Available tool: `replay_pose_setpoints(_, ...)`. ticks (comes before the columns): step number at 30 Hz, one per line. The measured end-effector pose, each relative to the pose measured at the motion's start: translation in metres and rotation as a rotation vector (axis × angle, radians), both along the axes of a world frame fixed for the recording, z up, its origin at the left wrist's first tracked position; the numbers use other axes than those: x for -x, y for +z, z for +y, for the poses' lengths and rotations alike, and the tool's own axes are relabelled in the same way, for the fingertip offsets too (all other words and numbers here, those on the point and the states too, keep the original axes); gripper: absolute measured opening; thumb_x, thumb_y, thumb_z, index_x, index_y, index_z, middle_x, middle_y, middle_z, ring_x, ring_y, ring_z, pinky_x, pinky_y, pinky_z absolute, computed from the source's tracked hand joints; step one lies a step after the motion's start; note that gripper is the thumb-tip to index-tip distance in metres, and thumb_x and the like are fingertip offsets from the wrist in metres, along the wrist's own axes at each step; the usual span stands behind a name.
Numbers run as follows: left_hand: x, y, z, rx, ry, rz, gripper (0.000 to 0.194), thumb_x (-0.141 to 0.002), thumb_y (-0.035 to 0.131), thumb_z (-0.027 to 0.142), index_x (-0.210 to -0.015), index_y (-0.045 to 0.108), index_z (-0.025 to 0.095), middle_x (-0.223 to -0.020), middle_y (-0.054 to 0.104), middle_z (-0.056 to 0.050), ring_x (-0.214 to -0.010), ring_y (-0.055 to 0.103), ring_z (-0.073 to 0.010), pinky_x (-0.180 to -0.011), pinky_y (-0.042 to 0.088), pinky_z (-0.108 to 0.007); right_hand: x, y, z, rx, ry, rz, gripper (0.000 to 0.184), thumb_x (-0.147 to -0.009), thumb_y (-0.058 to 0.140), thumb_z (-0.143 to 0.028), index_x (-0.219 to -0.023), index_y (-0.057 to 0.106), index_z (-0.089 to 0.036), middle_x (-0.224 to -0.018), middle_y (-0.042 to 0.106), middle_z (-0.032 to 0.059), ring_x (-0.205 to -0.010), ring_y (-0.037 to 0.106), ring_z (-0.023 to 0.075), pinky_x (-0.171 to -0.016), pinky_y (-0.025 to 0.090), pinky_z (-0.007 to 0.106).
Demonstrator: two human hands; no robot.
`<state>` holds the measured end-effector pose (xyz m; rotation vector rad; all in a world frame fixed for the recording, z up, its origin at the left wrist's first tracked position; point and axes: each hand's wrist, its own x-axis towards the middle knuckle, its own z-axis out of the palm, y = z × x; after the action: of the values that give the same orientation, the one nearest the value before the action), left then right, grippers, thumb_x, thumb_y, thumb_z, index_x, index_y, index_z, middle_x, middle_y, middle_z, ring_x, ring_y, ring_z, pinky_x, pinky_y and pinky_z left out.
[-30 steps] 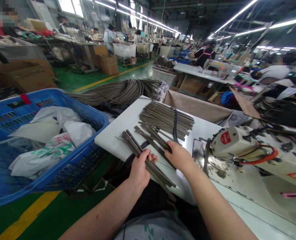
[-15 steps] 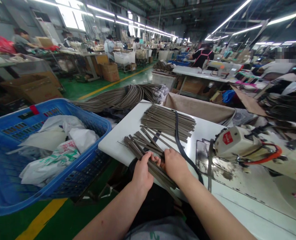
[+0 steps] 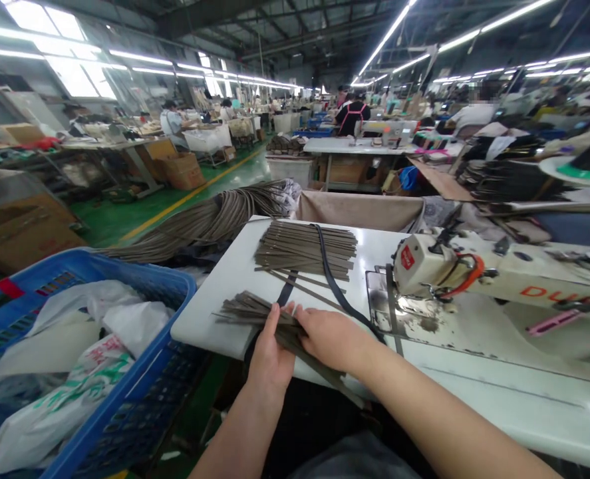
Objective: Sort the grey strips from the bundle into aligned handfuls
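Head camera, looking down and forward: I see a bundle of flat grey-brown strips [image 3: 247, 307] held at the near edge of a white table [image 3: 235, 266], its far end fanned out over the tabletop and its near end slanting past the edge toward the wearer's lap. My left hand [image 3: 269, 356] is closed around the bundle from the left, thumb laid along the top. My right hand [image 3: 332, 339] is curled onto the same bundle from the right, its fingertips close beside the left hand's; its lower fingers are partly hidden, so I cannot tell how tightly they press.

Beyond the hands, a flat pile of similar strips [image 3: 304, 246] lies on the table, a long black strap [image 3: 332, 273] running across it toward the sewing machine [image 3: 424, 266] at the right. To the left of the table I see a blue plastic basket [image 3: 167, 336] holding crumpled white bags [image 3: 60, 406].
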<state>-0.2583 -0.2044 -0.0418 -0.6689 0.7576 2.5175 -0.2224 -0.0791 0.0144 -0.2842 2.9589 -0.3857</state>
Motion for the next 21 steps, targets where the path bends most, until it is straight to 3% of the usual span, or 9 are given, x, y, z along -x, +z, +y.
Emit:
replay_pose_setpoints(2,0.005,-0.005,0.002,-0.001,0.014,-0.026,0.013,-0.093,0.064,0.018,-0.081,0.064,0.012,-0.077,0.068,-0.006,-0.071,0.068,-0.0134,-0.073,0.059,-0.025,0.009,-0.005,0.008,0.077,0.02,-0.013,0.034,-0.098,0.05,-0.046,-0.109,0.068,-0.019,-0.102,0.073,0.0093,-0.094,0.068,0.0227,-0.08,0.046,0.029)
replay_pose_setpoints(4,0.008,-0.009,0.004,0.002,0.015,-0.026,0.025,-0.094,0.06,0.016,-0.07,0.058,0.014,-0.064,0.06,0.0,-0.06,0.062,-0.0101,-0.067,0.058,-0.022,0.022,-0.012,0.018,0.055,-0.089,0.064,0.042,-0.101,0.043,-0.051,-0.101,0.07,-0.019,-0.101,0.071,0.0085,-0.095,0.067,0.0208,-0.083,0.046,0.028)
replay_pose_setpoints(8,0.007,-0.013,0.005,0.021,0.01,0.005,0.033,-0.095,0.059,0.02,-0.064,0.05,0.016,-0.059,0.051,0.003,-0.056,0.057,-0.0091,-0.065,0.058,-0.023,0.044,-0.034,0.033,-0.136,-0.294,0.218,0.045,-0.093,0.063,-0.046,-0.12,0.062,-0.01,-0.117,0.065,0.0166,-0.112,0.06,0.0282,-0.097,0.044,0.035)
replay_pose_setpoints(10,0.005,-0.013,0.004,0.032,0.013,0.018,0.029,-0.093,0.063,0.02,-0.067,0.051,0.016,-0.059,0.05,0.004,-0.054,0.054,-0.0082,-0.062,0.057,-0.023,0.046,-0.044,0.033,-0.162,-0.304,0.207,0.041,-0.091,0.066,-0.037,-0.119,0.061,-0.008,-0.116,0.065,0.0188,-0.112,0.059,0.0304,-0.098,0.044,0.039)
replay_pose_setpoints(13,0.003,-0.01,0.003,0.051,0.037,0.021,0.02,-0.089,0.069,0.015,-0.074,0.055,0.015,-0.062,0.051,0.005,-0.047,0.047,-0.0045,-0.053,0.053,-0.018,0.043,-0.055,0.026,-0.192,-0.291,0.187,0.021,-0.094,0.056,-0.023,-0.109,0.063,-0.009,-0.108,0.066,0.0187,-0.106,0.061,0.0294,-0.095,0.046,0.039)
replay_pose_setpoints(15,0.001,-0.007,0.004,0.072,0.05,0.02,0.017,-0.087,0.07,0.012,-0.076,0.057,0.014,-0.065,0.053,0.005,-0.045,0.045,-0.0027,-0.05,0.051,-0.016,0.04,-0.058,0.02,-0.209,-0.276,0.176,0.019,-0.096,0.049,-0.017,-0.107,0.063,-0.009,-0.106,0.065,0.0199,-0.103,0.063,0.0293,-0.09,0.049,0.038)
replay_pose_setpoints(18,0.0,-0.004,0.006,0.097,0.059,0.013,0.012,-0.087,0.068,0.008,-0.079,0.06,0.012,-0.07,0.059,0.002,-0.048,0.051,-0.0034,-0.052,0.053,-0.016,0.038,-0.058,0.015,-0.233,-0.238,0.164,0.025,-0.097,0.039,-0.012,-0.107,0.061,-0.009,-0.106,0.064,0.021,-0.1,0.064,0.0297,-0.081,0.052,0.038)
replay_pose_setpoints(21,0.001,-0.005,0.008,0.104,0.045,-0.008,0.002,-0.088,0.064,0.008,-0.087,0.064,0.01,-0.081,0.068,-0.006,-0.063,0.065,-0.0094,-0.061,0.058,-0.019,0.037,-0.054,0.013,-0.252,-0.211,0.154,0.026,-0.098,0.036,-0.01,-0.107,0.06,-0.009,-0.107,0.064,0.0214,-0.101,0.064,0.0305,-0.079,0.053,0.039)
